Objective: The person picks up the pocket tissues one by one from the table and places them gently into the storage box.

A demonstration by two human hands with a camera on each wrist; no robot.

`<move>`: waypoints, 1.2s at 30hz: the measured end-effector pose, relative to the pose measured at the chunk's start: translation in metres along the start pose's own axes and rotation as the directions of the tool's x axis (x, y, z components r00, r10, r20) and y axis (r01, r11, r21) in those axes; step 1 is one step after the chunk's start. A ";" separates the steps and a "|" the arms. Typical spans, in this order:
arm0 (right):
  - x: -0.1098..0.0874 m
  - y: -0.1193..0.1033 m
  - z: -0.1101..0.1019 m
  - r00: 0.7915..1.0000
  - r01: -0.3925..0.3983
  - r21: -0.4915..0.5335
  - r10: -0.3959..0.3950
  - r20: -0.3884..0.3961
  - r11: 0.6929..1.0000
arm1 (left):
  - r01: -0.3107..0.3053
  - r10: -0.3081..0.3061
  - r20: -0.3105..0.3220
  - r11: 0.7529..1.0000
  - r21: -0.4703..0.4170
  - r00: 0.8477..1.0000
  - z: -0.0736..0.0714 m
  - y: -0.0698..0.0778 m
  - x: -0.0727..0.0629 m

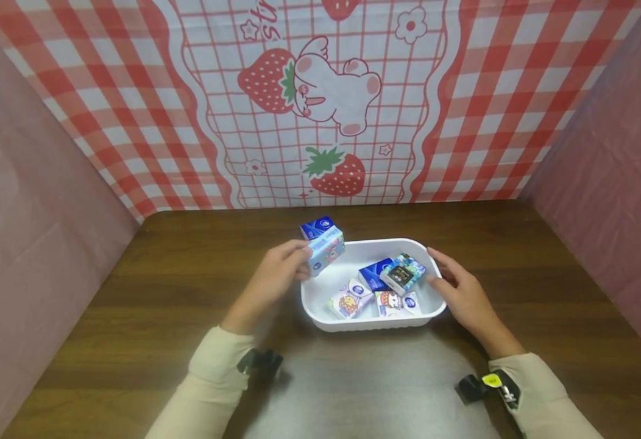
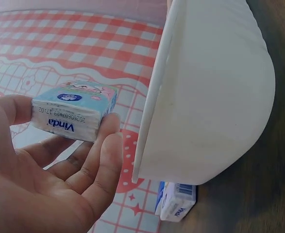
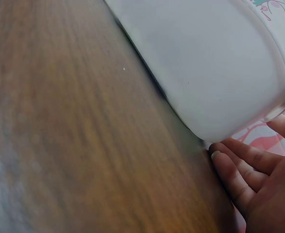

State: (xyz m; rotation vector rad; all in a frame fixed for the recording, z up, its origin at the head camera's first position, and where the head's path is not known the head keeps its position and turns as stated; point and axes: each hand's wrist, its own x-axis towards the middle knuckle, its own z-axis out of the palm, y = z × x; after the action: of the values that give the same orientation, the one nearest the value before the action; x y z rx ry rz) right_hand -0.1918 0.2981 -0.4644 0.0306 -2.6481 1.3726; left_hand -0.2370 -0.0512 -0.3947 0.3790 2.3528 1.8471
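Cream cloth sleeves (image 1: 205,378) reach toward a white plastic basket (image 1: 361,327) of small wrapped packs.

"Vinda" is legible, beside small printed digits, on the end of a light-blue cartoon pack (image 2: 76,104), pinched between the left hand's (image 1: 281,265) thumb and fingers above the basket's left rim. The right hand (image 1: 465,299) holds the basket's right end, thumb over the rim, fingers bent outside. Inside lie a dark-blue pack (image 1: 371,277), a blue-green patterned pack (image 1: 408,267) leaning on it, its black label too small to read, and two white cartoon packs (image 1: 351,300). Another dark-blue pack (image 1: 314,228) sits just behind the basket on the brown wooden table (image 1: 134,317). Red-and-white strawberry cloth (image 1: 331,91) behind shows the letters "str".
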 end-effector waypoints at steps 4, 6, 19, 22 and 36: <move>0.000 0.001 0.000 1.000 0.008 0.010 -0.008 -0.001 1.000 | -0.024 0.024 -0.014 1.000 -0.008 1.000 0.004 0.000 0.002; 0.000 0.001 0.000 1.000 0.008 0.011 -0.008 -0.001 1.000 | -0.042 0.042 -0.029 0.999 -0.003 0.999 0.006 -0.001 0.004; 0.000 -0.001 -0.001 1.000 0.013 0.015 -0.013 0.001 1.000 | -0.050 0.069 -0.052 0.951 0.305 0.996 0.018 0.000 0.007; 0.000 0.000 -0.001 1.000 0.007 0.009 -0.007 -0.001 1.000 | -0.105 0.124 -0.024 0.918 0.383 0.992 0.020 -0.001 0.009; -0.001 -0.001 -0.001 1.000 0.002 0.015 -0.002 0.002 1.000 | -0.253 0.299 0.043 0.711 0.656 0.953 0.028 -0.010 0.011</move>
State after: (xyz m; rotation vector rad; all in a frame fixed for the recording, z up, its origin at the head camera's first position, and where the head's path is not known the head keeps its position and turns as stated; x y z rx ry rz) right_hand -0.1903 0.2983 -0.4626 0.0369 -2.6388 1.3919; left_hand -0.2421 -0.0239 -0.4105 0.7871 3.0849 1.0315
